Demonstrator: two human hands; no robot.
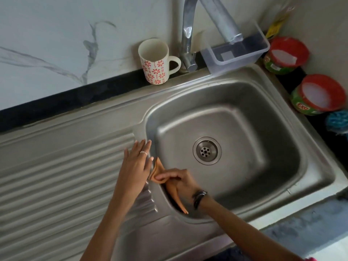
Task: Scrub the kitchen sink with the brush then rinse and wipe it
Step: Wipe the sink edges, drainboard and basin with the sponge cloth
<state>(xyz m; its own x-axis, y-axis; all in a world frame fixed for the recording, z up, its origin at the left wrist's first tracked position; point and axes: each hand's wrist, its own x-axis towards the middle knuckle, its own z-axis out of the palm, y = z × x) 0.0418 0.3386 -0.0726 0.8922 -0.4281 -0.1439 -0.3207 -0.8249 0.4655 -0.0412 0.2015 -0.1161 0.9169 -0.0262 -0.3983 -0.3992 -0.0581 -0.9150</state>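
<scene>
Head view: our right hand (180, 182) pinches the thin orange wiping cloth (160, 171) in curled fingers at the left rim of the stainless steel sink basin (263, 129). Our left hand (136, 163) lies flat, fingers straight, beside it. We judge the cloth light and limp; bunch it before wiping.

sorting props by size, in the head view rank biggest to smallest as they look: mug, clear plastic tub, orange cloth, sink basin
1. sink basin
2. clear plastic tub
3. mug
4. orange cloth, though it is bunched in the right hand and partly hidden, so its true size is unsure.
</scene>
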